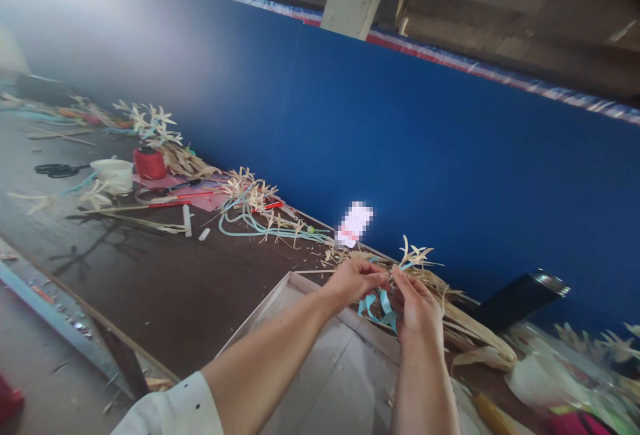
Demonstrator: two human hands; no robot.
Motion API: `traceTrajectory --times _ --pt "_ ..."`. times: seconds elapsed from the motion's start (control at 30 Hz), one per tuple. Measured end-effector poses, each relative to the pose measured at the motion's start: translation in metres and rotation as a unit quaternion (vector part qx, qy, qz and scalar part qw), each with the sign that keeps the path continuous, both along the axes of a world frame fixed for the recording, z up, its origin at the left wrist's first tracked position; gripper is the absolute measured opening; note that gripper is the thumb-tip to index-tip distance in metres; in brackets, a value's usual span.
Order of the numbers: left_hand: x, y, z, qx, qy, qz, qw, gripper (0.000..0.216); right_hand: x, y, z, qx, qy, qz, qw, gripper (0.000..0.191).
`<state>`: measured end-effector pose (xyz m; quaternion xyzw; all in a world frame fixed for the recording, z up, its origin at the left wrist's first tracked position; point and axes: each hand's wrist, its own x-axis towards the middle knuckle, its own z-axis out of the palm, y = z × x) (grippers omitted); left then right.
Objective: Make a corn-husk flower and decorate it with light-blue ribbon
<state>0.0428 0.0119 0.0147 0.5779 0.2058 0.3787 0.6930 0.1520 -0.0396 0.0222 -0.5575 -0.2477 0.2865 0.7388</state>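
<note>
My left hand and my right hand meet above the table's far edge, fingers pinched together. Both grip a small straw flower with pale pointed petals, whose stem is wrapped in light blue ribbon. The ribbon loops and dangles below my fingers. Loose dried straw leaves lie on the table just beyond and to the right of my hands.
A dark wooden table runs along a blue wall. A pale tray sits under my forearms. Further left lie finished straw flowers, a red thread spool, a white cup and black scissors. A black cylinder lies at right.
</note>
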Motion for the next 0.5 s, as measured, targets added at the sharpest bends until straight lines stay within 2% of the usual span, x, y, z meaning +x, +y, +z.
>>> traceTrajectory --times 0.13,0.5 --pt "-0.0013 0.0033 -0.0043 -0.051 -0.008 -0.026 0.998 0.039 -0.0051 0.0001 0.0028 -0.011 0.009 0.002 1.0 0.037" --pt "-0.003 0.0039 -0.0009 -0.083 -0.024 -0.02 0.996 0.037 -0.0044 0.0007 -0.001 -0.021 0.007 0.041 0.999 0.037"
